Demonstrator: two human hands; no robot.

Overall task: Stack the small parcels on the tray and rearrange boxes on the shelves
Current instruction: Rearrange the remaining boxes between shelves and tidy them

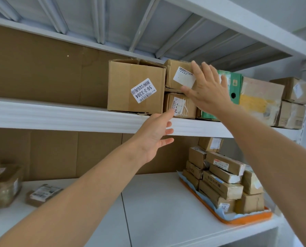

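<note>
On the upper shelf (59, 113) stands a large brown box (136, 86) with a white label. Right of it two small brown parcels are stacked: the top parcel (177, 73) and the bottom parcel (179, 106). My right hand (205, 90) is open, fingers spread against the top parcel's right front. My left hand (155, 136) is open below, its fingertips at the bottom parcel's lower left corner by the shelf edge. On the lower shelf an orange tray (246, 220) holds several small brown parcels (221, 175) in a pile.
A green box (235, 86), a taped brown box (261, 98) and two stacked boxes (293, 102) fill the upper shelf's right. On the lower shelf's left lie a flat labelled parcel (41, 194) and a wrapped box (5, 186). Brown cardboard backs both shelves.
</note>
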